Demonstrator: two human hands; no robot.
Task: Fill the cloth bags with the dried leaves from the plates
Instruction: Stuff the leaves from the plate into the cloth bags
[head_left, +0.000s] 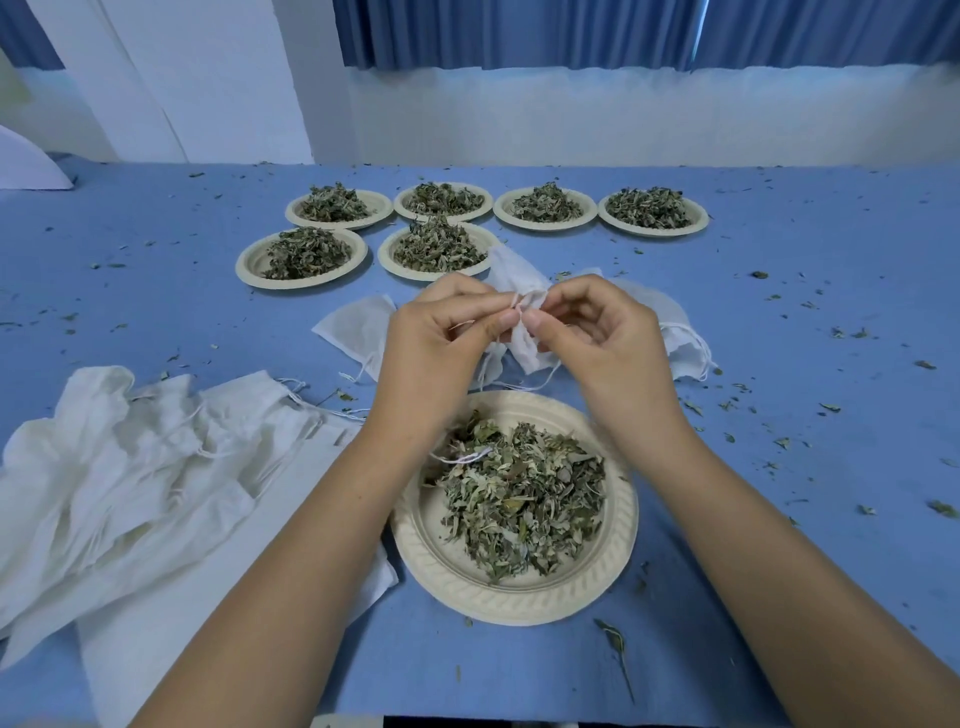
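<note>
A small white cloth bag (524, 343) hangs between my hands above the table. My left hand (441, 338) pinches its top edge from the left and my right hand (597, 332) pinches it from the right, fingertips almost meeting. Below them stands a cream plate (467, 582) heaped with dried green leaves (524, 499), and a white drawstring lies on the heap. Flat white bags lie behind my hands on the left (358, 325) and on the right (675, 332).
Several more cream plates of dried leaves stand in two rows at the back, such as one at the left (249, 267) and one at the far right (698, 221). A heap of white cloth bags (130, 467) lies at the near left. Leaf crumbs dot the blue tablecloth (831, 291).
</note>
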